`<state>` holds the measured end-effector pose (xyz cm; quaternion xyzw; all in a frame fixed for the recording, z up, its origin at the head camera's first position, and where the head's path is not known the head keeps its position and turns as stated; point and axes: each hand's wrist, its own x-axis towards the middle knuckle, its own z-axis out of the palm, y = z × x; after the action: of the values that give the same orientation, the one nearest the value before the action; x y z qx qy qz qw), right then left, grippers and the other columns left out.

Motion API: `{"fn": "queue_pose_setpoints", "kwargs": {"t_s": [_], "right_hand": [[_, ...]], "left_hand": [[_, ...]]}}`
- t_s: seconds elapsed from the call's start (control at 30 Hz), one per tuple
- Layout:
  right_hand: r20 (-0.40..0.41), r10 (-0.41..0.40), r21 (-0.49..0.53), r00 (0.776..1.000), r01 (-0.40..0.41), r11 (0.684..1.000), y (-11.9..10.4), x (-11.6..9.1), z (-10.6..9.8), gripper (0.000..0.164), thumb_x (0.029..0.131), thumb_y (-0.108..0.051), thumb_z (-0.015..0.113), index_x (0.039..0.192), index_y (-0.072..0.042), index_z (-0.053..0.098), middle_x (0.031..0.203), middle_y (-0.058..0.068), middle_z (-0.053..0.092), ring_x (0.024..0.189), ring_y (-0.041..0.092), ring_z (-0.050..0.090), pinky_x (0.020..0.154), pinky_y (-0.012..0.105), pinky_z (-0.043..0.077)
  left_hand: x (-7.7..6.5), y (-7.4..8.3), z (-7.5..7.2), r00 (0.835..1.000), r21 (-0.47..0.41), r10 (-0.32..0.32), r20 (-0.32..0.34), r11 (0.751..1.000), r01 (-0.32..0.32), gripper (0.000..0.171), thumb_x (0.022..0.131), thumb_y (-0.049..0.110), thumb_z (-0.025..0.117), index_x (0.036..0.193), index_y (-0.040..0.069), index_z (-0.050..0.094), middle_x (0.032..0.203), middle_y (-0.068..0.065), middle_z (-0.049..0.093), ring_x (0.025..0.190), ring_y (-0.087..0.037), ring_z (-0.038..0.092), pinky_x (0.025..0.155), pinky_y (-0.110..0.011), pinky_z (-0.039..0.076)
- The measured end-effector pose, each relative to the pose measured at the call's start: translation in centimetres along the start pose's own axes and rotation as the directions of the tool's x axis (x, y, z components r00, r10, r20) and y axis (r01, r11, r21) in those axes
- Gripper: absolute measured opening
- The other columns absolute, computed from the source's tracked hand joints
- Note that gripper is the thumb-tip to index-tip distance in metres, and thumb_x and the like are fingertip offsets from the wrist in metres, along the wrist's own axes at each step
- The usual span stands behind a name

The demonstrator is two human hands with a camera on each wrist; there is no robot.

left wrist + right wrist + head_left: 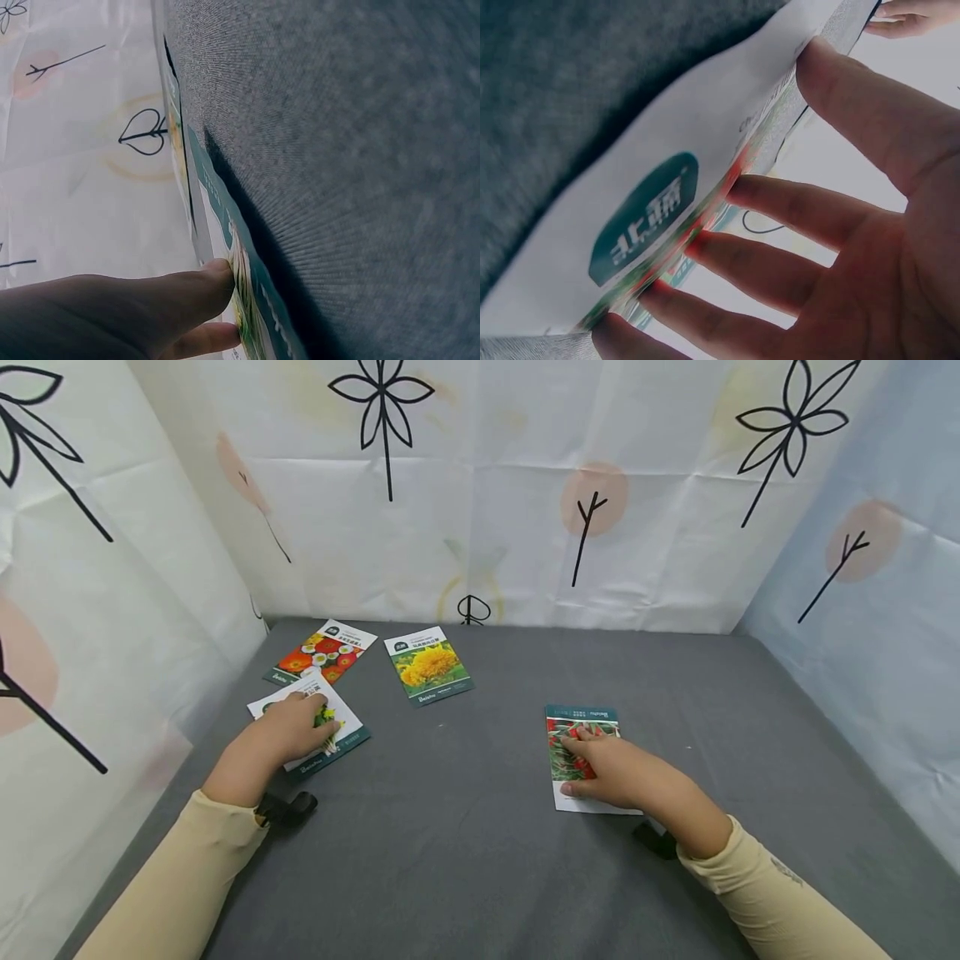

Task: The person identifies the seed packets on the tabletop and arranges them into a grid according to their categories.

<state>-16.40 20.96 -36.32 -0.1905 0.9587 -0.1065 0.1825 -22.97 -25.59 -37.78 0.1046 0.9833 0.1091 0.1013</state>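
My left hand (295,724) lies over a white seed packet (348,735) with a green band, at the left of the table. In the left wrist view its thumb and a finger touch the printed face of that packet. On the right, my right hand (617,768) rests on a seed packet with red peppers (558,756), which lies with its white logo end toward me. The right wrist view shows the spread fingertips (742,191) against that packet's face, the thumb near its white end. Part of each packet is hidden under the hand.
A seed packet with red and orange flowers (318,653) lies at the back left, partly overlapped by the white one. Beside it lies a yellow-flower packet (429,667). The grey tabletop (465,827) is bordered by white printed cloth (495,510) at the back and sides.
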Motion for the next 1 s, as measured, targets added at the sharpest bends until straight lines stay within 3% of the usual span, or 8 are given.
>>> {"fn": "queue_pose_setpoints", "kwargs": {"t_s": [0.43, 1.0], "right_hand": [[0.012, 0.02, -0.005, 1.0, -0.02, 1.0, -0.09, 0.36, -0.41, 0.079, 0.099, -0.042, 0.075, 0.162, -0.006, 0.043, 0.169, 0.032, 0.03, 0.157, 0.049, 0.032, 0.12, 0.063, 0.04], [0.012, 0.027, 0.005, 1.0, -0.027, 1.0, 0.09, 0.4, -0.2, 0.08, 0.099, -0.044, 0.075, 0.162, -0.009, 0.044, 0.169, 0.029, 0.031, 0.157, 0.05, 0.031, 0.121, 0.067, 0.036]], "left_hand": [[0.07, 0.03, -0.2, 1.0, 0.005, -0.019, 0.012, 1.0, 0.019, 0.065, 0.106, 0.033, 0.059, 0.15, -0.014, 0.046, 0.148, -0.047, 0.044, 0.137, -0.062, 0.046, 0.109, -0.074, 0.043], [-0.02, 0.4, -0.35, 0.999, 0.01, -0.019, 0.035, 1.0, 0.018, 0.065, 0.107, 0.034, 0.057, 0.15, -0.014, 0.045, 0.15, -0.047, 0.042, 0.139, -0.064, 0.043, 0.11, -0.076, 0.041]]}}
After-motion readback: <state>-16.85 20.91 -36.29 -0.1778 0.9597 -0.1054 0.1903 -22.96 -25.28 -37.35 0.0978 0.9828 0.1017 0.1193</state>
